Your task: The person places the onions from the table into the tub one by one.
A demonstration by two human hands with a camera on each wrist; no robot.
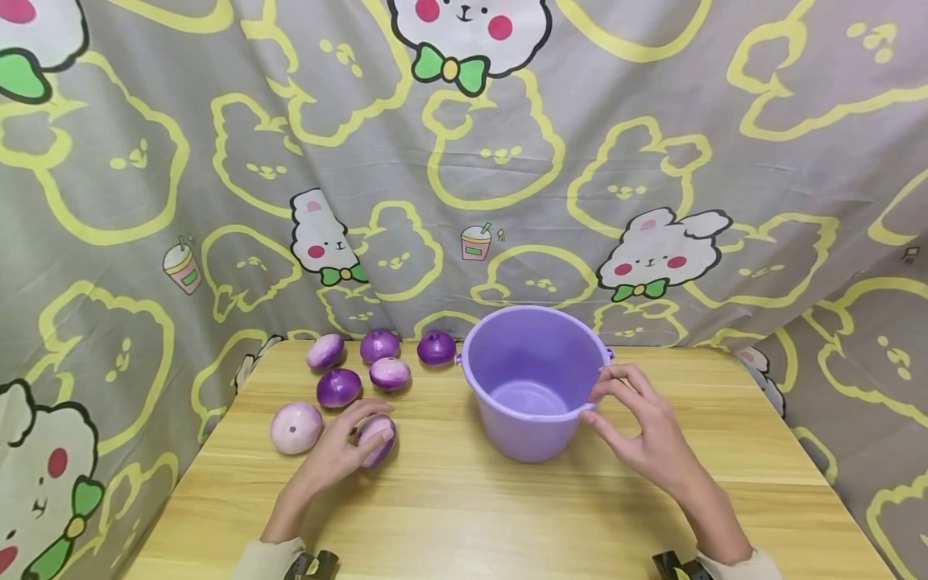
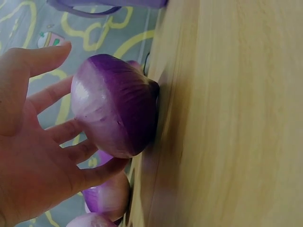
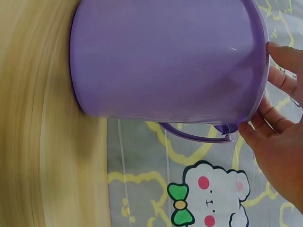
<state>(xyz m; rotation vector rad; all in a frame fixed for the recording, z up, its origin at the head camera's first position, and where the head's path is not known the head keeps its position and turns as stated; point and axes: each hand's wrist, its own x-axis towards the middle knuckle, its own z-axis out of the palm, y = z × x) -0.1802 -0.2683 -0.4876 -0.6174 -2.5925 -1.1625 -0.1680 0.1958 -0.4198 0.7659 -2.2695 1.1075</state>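
Note:
My left hand is around a purple onion at the front of the onion group. In the left wrist view the fingers lie spread along the far side of this onion, and the thumb stands apart from it. The onion's dark pointed end faces the tabletop. With fingers over the rim and the thumb outside, my right hand grips a purple bucket at its right side. The bucket stands upright, and its floor shows bare inside. Its handle hangs down on the far side in the right wrist view.
Several more onions sit at the left back of the wooden table, among them a pale one left of my hand and a dark one close to the bucket. A grey patterned curtain hangs behind the table.

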